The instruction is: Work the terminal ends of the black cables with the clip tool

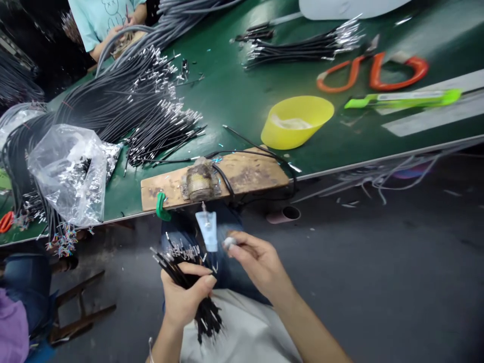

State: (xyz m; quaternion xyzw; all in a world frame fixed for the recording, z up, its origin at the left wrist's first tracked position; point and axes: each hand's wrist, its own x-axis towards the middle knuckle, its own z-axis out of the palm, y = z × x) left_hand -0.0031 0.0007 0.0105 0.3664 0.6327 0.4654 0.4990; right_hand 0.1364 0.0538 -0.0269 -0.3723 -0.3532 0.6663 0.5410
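A bundle of short black cables (208, 318) with silvery ends is gripped in my left hand (183, 297), above my lap. My right hand (262, 262) is raised to the right of it, thumb and fingers pinched together. At those fingertips is a small whitish piece (229, 243), too blurred to name. Between the hands and the table edge a light blue tapered piece (207, 229) with a thin metal tip points up at the wooden board (253, 174). On that board sits a grimy, yellowish block (200, 181) with a black cord beside it.
Many black cables (155, 131) and a clear plastic bag (70, 171) cover the left of the green table. A yellow cup (295, 123), orange-handled scissors (397, 73), a green cutter (404, 98) and another cable bundle (298, 50) lie right. Another person (106, 25) works at the far side.
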